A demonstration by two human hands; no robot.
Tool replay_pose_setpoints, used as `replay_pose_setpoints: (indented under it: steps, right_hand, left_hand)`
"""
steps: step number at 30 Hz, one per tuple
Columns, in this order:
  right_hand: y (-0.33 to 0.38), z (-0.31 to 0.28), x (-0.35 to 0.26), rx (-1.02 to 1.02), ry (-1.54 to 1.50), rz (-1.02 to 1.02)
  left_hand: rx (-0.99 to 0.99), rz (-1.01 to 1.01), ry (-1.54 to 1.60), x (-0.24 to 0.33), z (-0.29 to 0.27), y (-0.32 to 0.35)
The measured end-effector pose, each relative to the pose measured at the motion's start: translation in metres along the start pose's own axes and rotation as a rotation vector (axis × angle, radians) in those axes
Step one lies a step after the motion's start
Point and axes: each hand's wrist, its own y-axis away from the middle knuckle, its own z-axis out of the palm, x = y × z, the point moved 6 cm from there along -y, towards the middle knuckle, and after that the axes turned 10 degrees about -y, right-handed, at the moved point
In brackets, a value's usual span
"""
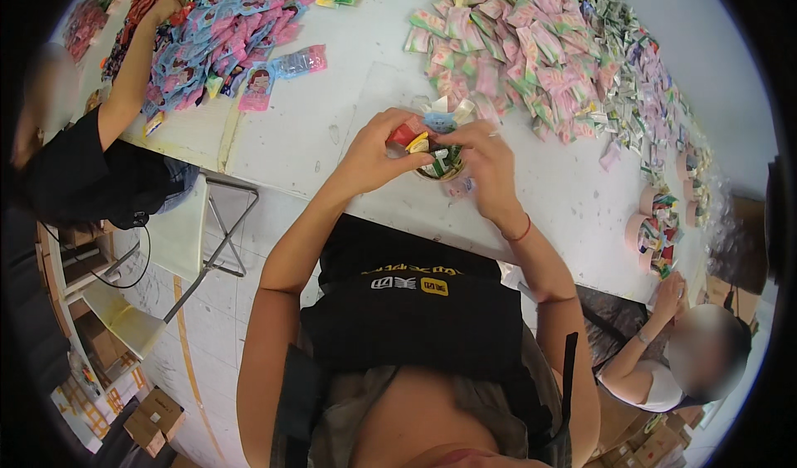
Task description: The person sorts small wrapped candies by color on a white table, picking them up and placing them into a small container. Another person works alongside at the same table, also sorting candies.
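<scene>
My left hand (375, 154) and my right hand (486, 159) meet over the near edge of the white table (332, 127). Together they grip a small round container (437, 165) stuffed with colourful sachets. Red, yellow, blue and green packets stick out between my fingers. My left fingers pinch the red and yellow packets at the container's left side. My right fingers press on its top right. A red string circles my right wrist.
A wide heap of pink and green sachets (531, 44) covers the far right of the table. Blue and pink packets (224, 36) lie at the far left, where a person in black (91, 161) reaches. Filled pink cups (656, 231) stand near a seated person (664, 360). Cardboard boxes (154, 418) sit on the floor.
</scene>
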Motion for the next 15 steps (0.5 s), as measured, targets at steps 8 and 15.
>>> replay_pose_setpoints:
  steps: [8,15]
  right_hand:
    - [0.017,0.026,0.015,0.304,-0.448,-0.021]
    - [0.042,-0.002,0.008,0.177,0.015,0.07]
  left_hand:
    - [0.161,0.049,-0.269,0.017,0.001,-0.005]
    - [0.093,0.071,-0.276,0.019,-0.001,-0.009]
